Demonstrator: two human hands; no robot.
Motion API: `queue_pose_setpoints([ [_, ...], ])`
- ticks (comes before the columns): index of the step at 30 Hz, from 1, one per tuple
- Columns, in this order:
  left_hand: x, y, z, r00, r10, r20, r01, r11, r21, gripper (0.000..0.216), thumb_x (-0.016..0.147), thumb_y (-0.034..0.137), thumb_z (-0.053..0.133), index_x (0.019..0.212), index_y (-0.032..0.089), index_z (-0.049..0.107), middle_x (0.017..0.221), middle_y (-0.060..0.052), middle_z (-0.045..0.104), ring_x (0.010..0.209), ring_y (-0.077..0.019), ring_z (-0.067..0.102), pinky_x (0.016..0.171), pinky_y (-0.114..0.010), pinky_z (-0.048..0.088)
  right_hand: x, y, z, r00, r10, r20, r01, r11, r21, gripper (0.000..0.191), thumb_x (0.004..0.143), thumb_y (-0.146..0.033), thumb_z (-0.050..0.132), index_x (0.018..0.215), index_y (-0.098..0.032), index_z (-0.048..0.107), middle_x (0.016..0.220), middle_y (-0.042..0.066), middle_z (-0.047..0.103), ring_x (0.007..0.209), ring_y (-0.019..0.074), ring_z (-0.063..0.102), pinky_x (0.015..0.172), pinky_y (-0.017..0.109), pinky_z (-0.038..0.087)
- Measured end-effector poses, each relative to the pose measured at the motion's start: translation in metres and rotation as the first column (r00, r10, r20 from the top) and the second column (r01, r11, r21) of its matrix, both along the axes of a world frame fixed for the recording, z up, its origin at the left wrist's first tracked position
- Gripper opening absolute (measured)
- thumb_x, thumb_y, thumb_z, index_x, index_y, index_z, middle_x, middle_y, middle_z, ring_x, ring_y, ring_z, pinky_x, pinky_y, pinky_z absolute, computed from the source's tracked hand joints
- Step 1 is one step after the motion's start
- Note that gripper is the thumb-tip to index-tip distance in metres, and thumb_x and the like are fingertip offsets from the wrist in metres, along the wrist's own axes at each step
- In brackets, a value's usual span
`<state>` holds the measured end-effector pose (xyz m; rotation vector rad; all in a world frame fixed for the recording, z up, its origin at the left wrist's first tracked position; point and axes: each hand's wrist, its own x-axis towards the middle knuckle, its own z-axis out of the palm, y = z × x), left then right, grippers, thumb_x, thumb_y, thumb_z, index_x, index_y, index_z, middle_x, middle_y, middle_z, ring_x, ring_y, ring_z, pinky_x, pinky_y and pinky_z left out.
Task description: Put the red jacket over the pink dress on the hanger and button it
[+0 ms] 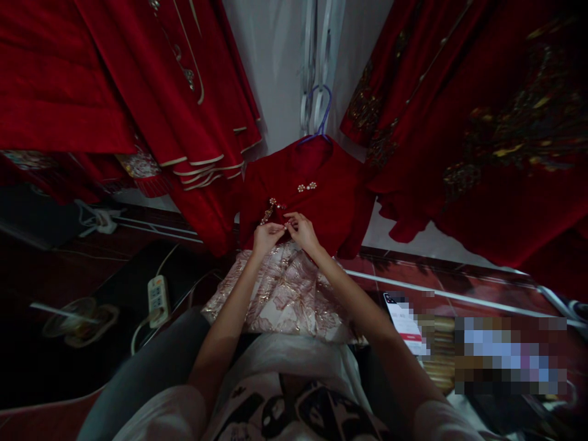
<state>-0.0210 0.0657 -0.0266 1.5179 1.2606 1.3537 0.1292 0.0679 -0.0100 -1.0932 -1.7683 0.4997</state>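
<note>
A red jacket [337, 211] hangs on a blue hanger [327, 110] in front of me. Pearly, flower-shaped fastenings [307, 187] sit on its upper front, and a gold and pearl trim [267, 213] hangs just above my left hand. My left hand [269, 236] and my right hand [301, 231] meet at the lower front. Both pinch a small pale fastening [285, 226] there, mostly hidden by the fingertips. Below the jacket, a pale pink and gold brocade cloth [285, 294] spreads towards my lap, under my forearms.
Red garments [151, 92] hang at left; embroidered red ones [459, 135] hang at right. A power strip [158, 299] and a clear bowl [76, 320] lie on a dark surface at left. A lit phone [407, 324] rests on a slatted wooden surface [438, 352] at right.
</note>
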Motion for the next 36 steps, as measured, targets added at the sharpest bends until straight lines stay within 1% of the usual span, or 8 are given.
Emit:
queue_pose_setpoints([
  [3, -0.003, 0.003, -0.001, 1.0, -0.018, -0.003, 0.018, 0.999, -0.028, 0.017, 0.064, 0.016, 0.072, 0.081, 0.013, 0.07, 0.078, -0.006, 0.072, 0.07, -0.0138, 0.066, 0.074, -0.03, 0.055, 0.008, -0.002, 0.0, 0.995, 0.071, -0.066, -0.077, 0.992, -0.096, 0.025, 0.082, -0.014, 0.055, 0.106, -0.018, 0.063, 0.089, 0.004, 0.067, 0.078, 0.0128, 0.065, 0.073, 0.027, 0.055],
  [5, -0.007, 0.003, -0.004, 0.999, 0.04, 0.008, -0.04, 0.999, -0.03, 0.025, 0.062, 0.01, 0.07, 0.087, 0.013, 0.067, 0.081, -0.005, 0.07, 0.069, -0.0121, 0.065, 0.071, -0.027, 0.054, 0.014, -0.007, 0.002, 0.991, 0.077, -0.108, -0.093, 0.985, -0.148, 0.023, 0.082, -0.015, 0.055, 0.103, -0.018, 0.063, 0.088, 0.004, 0.069, 0.076, 0.0127, 0.066, 0.071, 0.027, 0.055],
  [10, -0.016, -0.004, -0.007, 0.984, 0.177, -0.001, -0.177, 0.983, 0.048, 0.027, 0.062, 0.002, 0.063, 0.086, 0.015, 0.063, 0.094, -0.006, 0.069, 0.073, -0.0108, 0.062, 0.071, -0.025, 0.052, 0.028, -0.024, 0.009, 0.984, -0.067, -0.165, 0.048, 0.992, -0.115, 0.018, 0.084, -0.019, 0.053, 0.097, -0.019, 0.065, 0.091, 0.005, 0.071, 0.076, 0.0138, 0.066, 0.072, 0.028, 0.055],
  [17, -0.007, -0.011, -0.007, 0.973, 0.134, -0.189, -0.109, 0.985, 0.135, 0.02, 0.07, 0.014, 0.066, 0.09, 0.017, 0.066, 0.095, -0.005, 0.065, 0.072, -0.0108, 0.061, 0.067, -0.025, 0.054, 0.028, -0.03, 0.014, 0.978, -0.119, -0.172, 0.109, 0.992, -0.067, 0.017, 0.084, -0.02, 0.051, 0.093, -0.018, 0.066, 0.088, 0.004, 0.071, 0.076, 0.0144, 0.065, 0.073, 0.028, 0.053],
  [21, -0.003, -0.017, -0.008, 0.932, 0.129, -0.339, -0.051, 0.972, 0.23, 0.02, 0.078, 0.026, 0.066, 0.096, 0.019, 0.067, 0.097, -0.006, 0.063, 0.075, -0.0117, 0.06, 0.066, -0.024, 0.054, 0.025, -0.029, 0.01, 0.984, -0.101, -0.147, 0.091, 0.993, -0.071, 0.017, 0.084, -0.018, 0.052, 0.094, -0.018, 0.065, 0.089, 0.004, 0.071, 0.076, 0.0132, 0.065, 0.074, 0.026, 0.053],
  [24, -0.002, -0.02, -0.008, 0.918, 0.154, -0.365, -0.045, 0.956, 0.29, 0.016, 0.082, 0.029, 0.064, 0.094, 0.019, 0.067, 0.094, -0.005, 0.063, 0.076, -0.0123, 0.061, 0.068, -0.025, 0.055, 0.022, -0.026, 0.003, 0.99, -0.061, -0.129, 0.045, 0.991, -0.126, 0.016, 0.082, -0.017, 0.054, 0.095, -0.018, 0.063, 0.09, 0.004, 0.07, 0.077, 0.0128, 0.066, 0.073, 0.026, 0.054],
  [28, 0.0, -0.018, -0.01, 0.934, 0.153, -0.322, -0.051, 0.951, 0.304, 0.015, 0.081, 0.033, 0.065, 0.088, 0.019, 0.067, 0.089, -0.005, 0.065, 0.075, -0.0131, 0.063, 0.071, -0.027, 0.056, 0.015, -0.019, -0.009, 0.988, -0.036, -0.147, 0.006, 0.98, -0.201, 0.018, 0.081, -0.016, 0.055, 0.099, -0.018, 0.06, 0.093, 0.005, 0.069, 0.081, 0.0133, 0.067, 0.074, 0.027, 0.055],
  [36, 0.005, -0.009, -0.016, 0.996, 0.077, -0.055, -0.072, 0.994, 0.084, 0.026, 0.07, 0.039, 0.074, 0.081, 0.017, 0.066, 0.081, -0.004, 0.071, 0.073, -0.0144, 0.068, 0.071, -0.028, 0.057, 0.013, -0.015, -0.015, 0.987, -0.019, -0.161, -0.025, 0.963, -0.269, 0.018, 0.078, -0.024, 0.066, 0.094, -0.017, 0.062, 0.086, 0.004, 0.069, 0.076, 0.0136, 0.066, 0.07, 0.026, 0.055],
])
